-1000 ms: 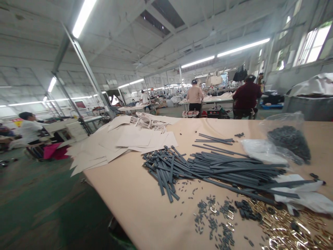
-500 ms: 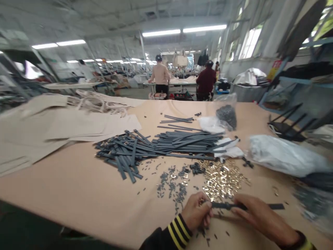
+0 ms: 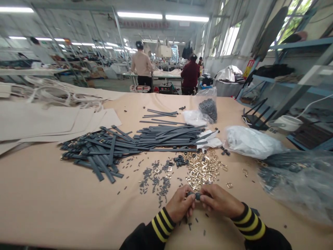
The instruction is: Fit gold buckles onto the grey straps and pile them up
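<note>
Dark grey narrow strap [image 3: 198, 196] in a two-handed pinch

Left hand [image 3: 181, 204]: grip closed, thumb and fingers pinching the strap. Right hand [image 3: 221, 202]: grip closed on the same strap, just beside the left. Strap sits low over the tan-covered worktop [image 3: 99, 215], near side of the loose gold metal buckles [image 3: 201, 168]; mostly hidden by fingers. Small dark grey cut pieces [image 3: 164, 187] scattered left of the buckles. Beyond: long pile of flat dark grey strips [image 3: 169, 135], touching a heap of dark grey buckled straps [image 3: 97, 149] on its left. Flat beige panels [image 3: 52, 119] far left. White plastic-wrapped bundle [image 3: 252, 140] right of the buckles.
</note>
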### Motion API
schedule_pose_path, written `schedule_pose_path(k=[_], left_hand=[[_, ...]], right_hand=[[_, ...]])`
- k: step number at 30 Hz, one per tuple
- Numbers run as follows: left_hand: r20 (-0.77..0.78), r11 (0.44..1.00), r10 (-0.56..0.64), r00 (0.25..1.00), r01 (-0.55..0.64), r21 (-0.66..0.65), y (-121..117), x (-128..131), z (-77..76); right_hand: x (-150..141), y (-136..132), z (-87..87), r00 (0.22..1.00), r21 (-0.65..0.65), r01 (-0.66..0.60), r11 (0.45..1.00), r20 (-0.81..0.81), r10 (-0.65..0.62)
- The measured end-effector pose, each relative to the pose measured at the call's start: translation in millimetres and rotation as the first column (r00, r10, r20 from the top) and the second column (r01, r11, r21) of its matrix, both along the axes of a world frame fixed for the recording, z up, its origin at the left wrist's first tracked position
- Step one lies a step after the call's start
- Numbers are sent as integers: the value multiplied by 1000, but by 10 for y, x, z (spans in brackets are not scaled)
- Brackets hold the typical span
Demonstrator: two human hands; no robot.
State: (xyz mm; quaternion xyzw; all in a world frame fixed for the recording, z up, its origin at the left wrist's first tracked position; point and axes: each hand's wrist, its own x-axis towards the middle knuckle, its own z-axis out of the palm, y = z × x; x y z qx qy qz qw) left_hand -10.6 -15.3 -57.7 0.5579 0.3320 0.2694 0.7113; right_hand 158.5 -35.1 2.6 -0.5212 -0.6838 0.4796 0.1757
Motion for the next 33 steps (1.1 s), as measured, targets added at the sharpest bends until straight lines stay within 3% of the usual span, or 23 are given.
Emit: schedule_pose_path(k=[8, 12, 17, 19, 21, 23, 25, 26, 28, 29, 31, 33], left_hand=[[79, 984, -171, 982, 174, -40, 6, -57, 24], [79, 971, -237, 968, 239, -16, -15, -77, 52], [94, 983, -169, 981, 175, -52, -36, -41, 10], [102, 990, -115, 988, 122, -67, 49, -115, 51], [77, 999, -11, 997, 14, -41, 233, -348, 186], [-8, 991, 131, 991, -131, -2, 509, -777, 410], [-25, 920, 392, 920, -390, 46, 825, -1344, 671], [3, 833, 550, 835, -549, 71, 976, -1635, 790], [16, 545, 829, 559, -814, 198, 1221, -2119, 956], [-14, 443, 885, 465, -834, 329, 1305, -2270, 987], [-44, 407, 900, 433, -803, 434, 1391, -2329, 938], [-101, 474, 860, 500, -711, 519, 1391, -2078, 775]], right_hand=[[17, -9, -170, 978, -186, 12, 983, -201, -50], [10, 8, -223, 982, -200, -32, 979, -190, -7], [-99, 52, -235, 987, -149, -6, 989, -157, -18], [-127, 78, -180, 994, -53, 1, 999, -107, -6], [-108, 104, -92, 997, 42, 10, 999, -73, -7], [-34, 120, -4, 994, 61, 43, 997, -100, -37], [74, 125, 36, 981, 7, 93, 996, -173, -90], [126, 123, 26, 972, -19, 116, 993, -203, -117], [196, 116, -57, 956, -60, 159, 985, -240, -169], [207, 112, -123, 949, -74, 181, 981, -250, -194], [177, 108, -272, 942, -93, 212, 973, -246, -228], [105, 111, -395, 938, -106, 243, 964, -226, -261]])
